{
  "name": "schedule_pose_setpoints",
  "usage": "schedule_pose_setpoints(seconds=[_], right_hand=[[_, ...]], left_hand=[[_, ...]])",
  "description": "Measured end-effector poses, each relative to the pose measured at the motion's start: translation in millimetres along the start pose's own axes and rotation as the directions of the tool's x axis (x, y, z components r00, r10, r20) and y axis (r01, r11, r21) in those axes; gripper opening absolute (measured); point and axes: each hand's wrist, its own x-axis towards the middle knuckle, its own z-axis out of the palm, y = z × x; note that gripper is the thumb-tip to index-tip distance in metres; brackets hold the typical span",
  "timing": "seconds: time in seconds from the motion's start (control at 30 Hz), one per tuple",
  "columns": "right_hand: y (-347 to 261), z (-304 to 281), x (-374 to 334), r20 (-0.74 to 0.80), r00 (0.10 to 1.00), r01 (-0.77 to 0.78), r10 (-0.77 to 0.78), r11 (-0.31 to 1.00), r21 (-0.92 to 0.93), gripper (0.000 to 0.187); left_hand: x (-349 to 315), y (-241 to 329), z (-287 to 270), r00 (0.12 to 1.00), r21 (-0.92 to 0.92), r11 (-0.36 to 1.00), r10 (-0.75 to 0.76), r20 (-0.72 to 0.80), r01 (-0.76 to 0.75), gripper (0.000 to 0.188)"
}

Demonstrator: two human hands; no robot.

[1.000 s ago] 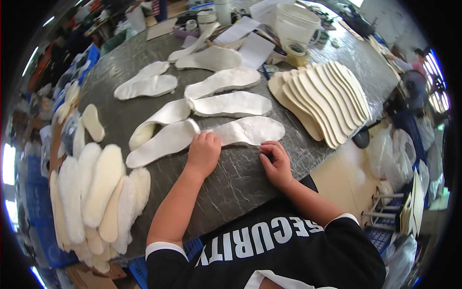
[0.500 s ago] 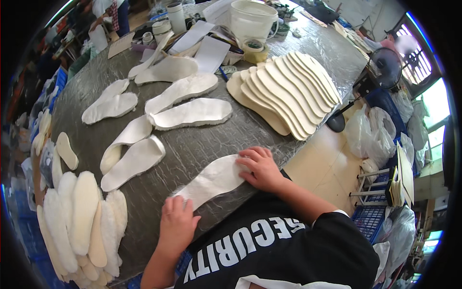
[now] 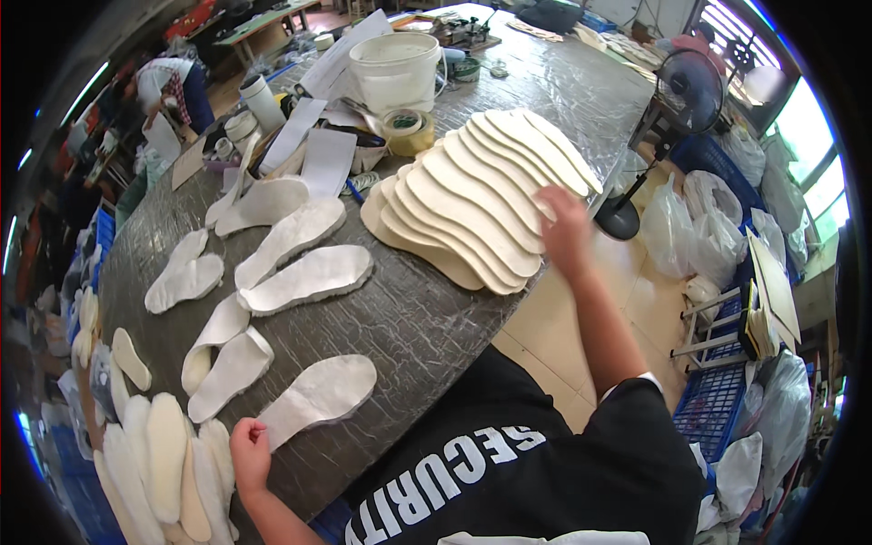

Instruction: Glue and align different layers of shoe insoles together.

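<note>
A white insole lies flat near the table's front edge. My left hand is at its lower left end, with the fingers curled closed on the insole's tip. To the right, my right hand reaches the right side of a fanned stack of cream insoles. Motion smears its fingers, and whether they grip a piece is unclear. Left of the stack, several white fleecy insoles are spread in pairs over the dark table.
A pile of fleecy insoles sits at the lower left. Behind the stack stand a white bucket, a tape roll and a white bottle. A fan and plastic bags are beyond the table's right edge. Another person is far left.
My right hand has left the white insole and moved up and right to the stack. My left hand stays at the insole's end, its fingers now curled. The whole view has shifted.
</note>
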Motion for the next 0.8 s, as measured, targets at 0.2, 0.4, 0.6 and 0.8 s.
schedule_pose_setpoints(seconds=[0.2, 0.4, 0.6, 0.8], right_hand=[[151, -39, 42, 0.302, 0.953, 0.105, -0.017, 0.955, -0.278, 0.05], [178, -48, 63, 0.535, 0.834, -0.167, 0.132, 0.986, 0.018, 0.037], [168, -35, 120, -0.239, 0.953, 0.167, -0.185, 0.981, -0.097, 0.011], [5, -51, 164, -0.642, 0.693, 0.344, -0.328, 0.933, -0.106, 0.011]], left_hand=[[16, -27, -15, 0.918, -0.284, 0.958, -0.078, -0.389, -0.039, 0.017], [8, 40, 13, 0.925, -0.143, 0.986, 0.021, -0.38, -0.081, 0.008], [-5, 154, 79, 0.656, 0.134, 0.643, 0.75, 0.087, -0.754, 0.017], [3, 212, 114, 0.834, -0.679, 0.687, 0.514, 0.201, -0.26, 0.033]])
